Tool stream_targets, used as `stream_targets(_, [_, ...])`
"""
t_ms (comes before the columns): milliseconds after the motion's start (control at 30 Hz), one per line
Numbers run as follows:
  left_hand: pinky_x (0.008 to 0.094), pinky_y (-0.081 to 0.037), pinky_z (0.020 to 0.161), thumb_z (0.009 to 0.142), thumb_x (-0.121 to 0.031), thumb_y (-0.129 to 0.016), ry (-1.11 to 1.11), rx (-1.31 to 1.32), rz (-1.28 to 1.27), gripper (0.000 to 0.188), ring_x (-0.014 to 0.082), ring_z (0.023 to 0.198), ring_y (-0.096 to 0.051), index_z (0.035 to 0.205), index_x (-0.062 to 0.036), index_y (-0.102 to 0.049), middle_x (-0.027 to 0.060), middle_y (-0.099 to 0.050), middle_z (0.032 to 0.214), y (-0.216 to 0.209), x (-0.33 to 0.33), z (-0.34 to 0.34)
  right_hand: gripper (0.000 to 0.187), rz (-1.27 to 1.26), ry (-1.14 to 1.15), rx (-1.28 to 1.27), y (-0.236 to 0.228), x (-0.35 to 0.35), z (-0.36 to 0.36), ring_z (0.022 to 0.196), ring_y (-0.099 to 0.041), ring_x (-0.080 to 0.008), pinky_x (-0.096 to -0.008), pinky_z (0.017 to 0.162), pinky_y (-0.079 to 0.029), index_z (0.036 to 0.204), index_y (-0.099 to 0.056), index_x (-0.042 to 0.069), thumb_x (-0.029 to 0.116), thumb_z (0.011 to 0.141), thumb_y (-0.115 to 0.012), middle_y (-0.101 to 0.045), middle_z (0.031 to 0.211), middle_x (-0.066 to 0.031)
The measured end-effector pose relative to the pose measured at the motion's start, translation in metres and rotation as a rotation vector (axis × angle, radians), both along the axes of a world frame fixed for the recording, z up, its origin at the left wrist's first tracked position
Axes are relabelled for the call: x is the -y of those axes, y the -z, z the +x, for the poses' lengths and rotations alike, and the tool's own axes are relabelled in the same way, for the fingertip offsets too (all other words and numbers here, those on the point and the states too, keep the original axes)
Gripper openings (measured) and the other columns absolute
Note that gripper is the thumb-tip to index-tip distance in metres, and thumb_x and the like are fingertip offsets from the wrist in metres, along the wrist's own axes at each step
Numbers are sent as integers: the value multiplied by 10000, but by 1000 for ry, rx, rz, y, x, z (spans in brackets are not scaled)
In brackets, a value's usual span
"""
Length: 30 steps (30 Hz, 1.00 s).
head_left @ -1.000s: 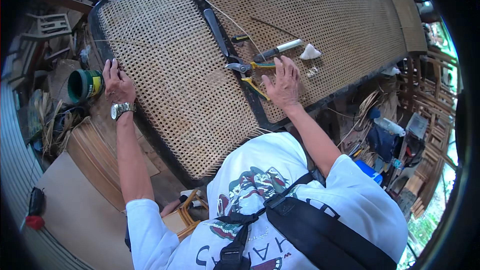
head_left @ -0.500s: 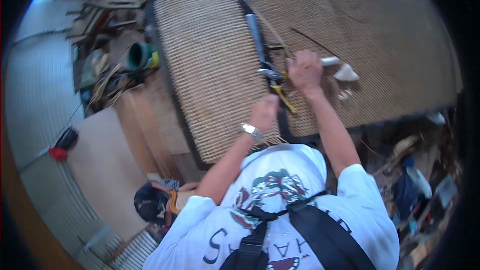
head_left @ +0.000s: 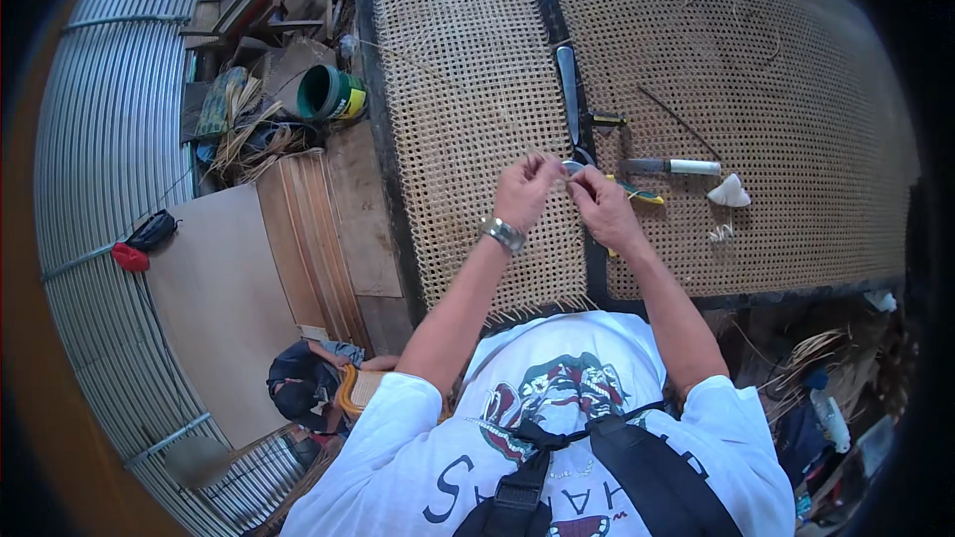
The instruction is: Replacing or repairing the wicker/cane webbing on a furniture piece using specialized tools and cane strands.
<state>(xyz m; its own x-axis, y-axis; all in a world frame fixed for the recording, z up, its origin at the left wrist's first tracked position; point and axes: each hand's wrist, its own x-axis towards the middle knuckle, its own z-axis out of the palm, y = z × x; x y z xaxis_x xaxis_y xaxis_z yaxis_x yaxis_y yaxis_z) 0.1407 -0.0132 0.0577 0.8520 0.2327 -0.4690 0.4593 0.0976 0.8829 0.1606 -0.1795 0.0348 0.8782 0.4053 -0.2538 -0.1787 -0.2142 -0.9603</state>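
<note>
Cane panel (head_left: 468, 70): right under the hands; probably light, springy, kinda brittle, so grab its dark frame (head_left: 398, 214)
Left hand (head_left: 522, 197): grip pinched, can't tell on what
Right hand (head_left: 609, 214): same deal
Nearby: white-handled tool (head_left: 694, 167)

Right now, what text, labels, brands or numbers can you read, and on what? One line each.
White T-shirt: large dark letters, partly covered by a black strap; wording not copied here.
Green bucket: dark print on its yellow patch, too small to read in full; not copied.
Wristwatch: any markings too small to read.
White-handled tool: no legible text.
</note>
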Motion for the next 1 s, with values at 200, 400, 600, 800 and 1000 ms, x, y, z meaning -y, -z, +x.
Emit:
stream_targets(200, [188, -363, 483, 970, -197, -676, -317, 40, 47, 149, 15, 539, -471, 902, -75, -728, 18, -740, 817, -20, -79, 43, 149, -522, 52, 219, -20, 53, 22, 809, -658, -347, -432, 736, -516, 976, -679, 49, 191, 941, -652, -676, 861, -119])
stream_targets(400, [254, -489, 634, 955, -217, -699, -444, 16, 304, 189, 79, 697, -622, 948, -28, -702, 46, -748, 851, -14, -159, 10, 248, -908, -75, 505, -51, 12, 63, 945, -633, -341, -476, 874, -488, 1057, -705, 47, 245, 917, -650, -654, 1000, -154])
stream_targets(600, [294, -525, 696, 913, -359, -755, -396, -133, 693, 429, 127, 748, -646, 1060, 32, -655, 83, -726, 883, -29, -143, -22, 365, -321, -2, 567, -5, -150, 97, 1084, -621, -360, -456, 952, -504, 1198, -624, -20, 247, 950, -637, -630, 1149, -196])
stream_targets(800, [414, -483, 762, 1053, -585, -249, -109, -376, 693, 736, 260, 780, -657, 905, 15, -649, 122, -685, 796, -55, -202, -44, 281, -477, 99, 670, 10, -230, 102, 1011, -578, -287, -426, 879, -486, 1092, -666, 33, 268, 938, -663, -594, 1077, -117])
stream_targets(1000, [330, -467, 622, 1065, -362, -458, -43, -277, 502, 447, 154, 659, -611, 887, -6, -661, 65, -661, 719, -62, -237, -17, 137, -298, 88, 466, 22, -242, 120, 899, -571, -184, -360, 807, -491, 954, -676, 88, 225, 961, -666, -626, 947, -53])
